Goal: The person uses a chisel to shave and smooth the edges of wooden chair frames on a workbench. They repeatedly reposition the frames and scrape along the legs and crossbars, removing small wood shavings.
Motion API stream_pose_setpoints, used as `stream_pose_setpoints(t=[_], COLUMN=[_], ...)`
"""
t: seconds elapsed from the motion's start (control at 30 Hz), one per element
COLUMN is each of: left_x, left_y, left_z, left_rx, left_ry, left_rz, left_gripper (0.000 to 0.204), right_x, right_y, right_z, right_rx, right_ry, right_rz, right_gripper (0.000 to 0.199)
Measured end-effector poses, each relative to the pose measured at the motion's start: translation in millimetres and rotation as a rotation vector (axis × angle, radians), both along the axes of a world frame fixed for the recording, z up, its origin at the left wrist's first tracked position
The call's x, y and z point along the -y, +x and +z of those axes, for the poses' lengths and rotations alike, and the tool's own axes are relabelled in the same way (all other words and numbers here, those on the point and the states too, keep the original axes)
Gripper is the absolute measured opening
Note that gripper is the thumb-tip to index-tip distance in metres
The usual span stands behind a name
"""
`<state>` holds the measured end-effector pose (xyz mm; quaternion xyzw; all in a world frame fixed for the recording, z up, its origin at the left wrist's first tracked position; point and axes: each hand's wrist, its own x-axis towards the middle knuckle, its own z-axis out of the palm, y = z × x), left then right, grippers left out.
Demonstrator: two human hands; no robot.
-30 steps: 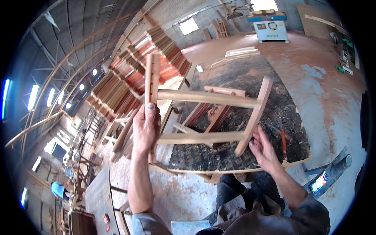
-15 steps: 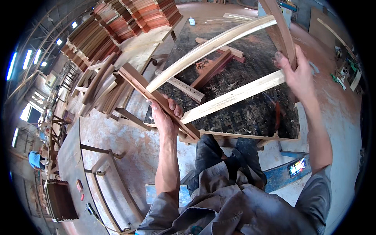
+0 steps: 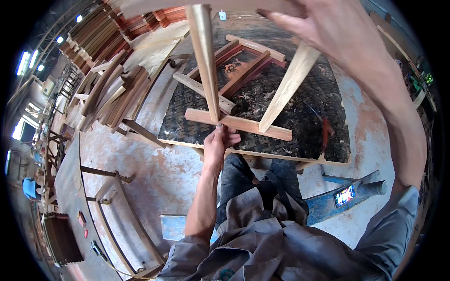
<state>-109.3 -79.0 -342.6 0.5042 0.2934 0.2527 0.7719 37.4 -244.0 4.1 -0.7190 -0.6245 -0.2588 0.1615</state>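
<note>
A wooden frame of two pale rails [image 3: 205,61] between two brown end bars stands tilted up over the black-topped workbench [image 3: 338,100]. My left hand [image 3: 218,143] is closed on the lower end bar [image 3: 239,123], thumb on its near face, close to the foot of the left rail. Up high, my right hand [image 3: 323,23] grips the blurred upper end bar [image 3: 159,5]; part of that bar passes out of the picture. The second pale rail [image 3: 290,86] slants from under the right hand to the lower bar.
On the bench lie a drilled wooden strip [image 3: 201,91], reddish-brown wood pieces [image 3: 246,75], shavings and a red-handled tool [image 3: 325,133]. A phone [image 3: 344,195] rests on a blue bench [image 3: 323,208]. To the left are stacked curved wood pieces [image 3: 112,96] and a distant person in blue [image 3: 31,188].
The frame has turned from lying slanted across the bench to standing upright. My right hand has risen up and left with one end bar, while my left hand has moved slightly right with the other.
</note>
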Motion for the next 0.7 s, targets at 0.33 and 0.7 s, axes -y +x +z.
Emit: stream_pose_setpoints(t=[0.33, 0.7], left_x=[15, -45], left_y=[-71, -2], left_z=[-8, 301], left_rx=[-0.069, 0.023], left_ry=[0.266, 1.989], left_rz=[-0.011, 0.143], left_gripper=[0.043, 0.056], right_x=[-18, -37], right_y=[17, 9], right_z=[-33, -65], right_rx=[0.249, 0.438], right_ry=[0.080, 0.215], right_rz=[0.343, 0.030], right_gripper=[0.016, 0.025])
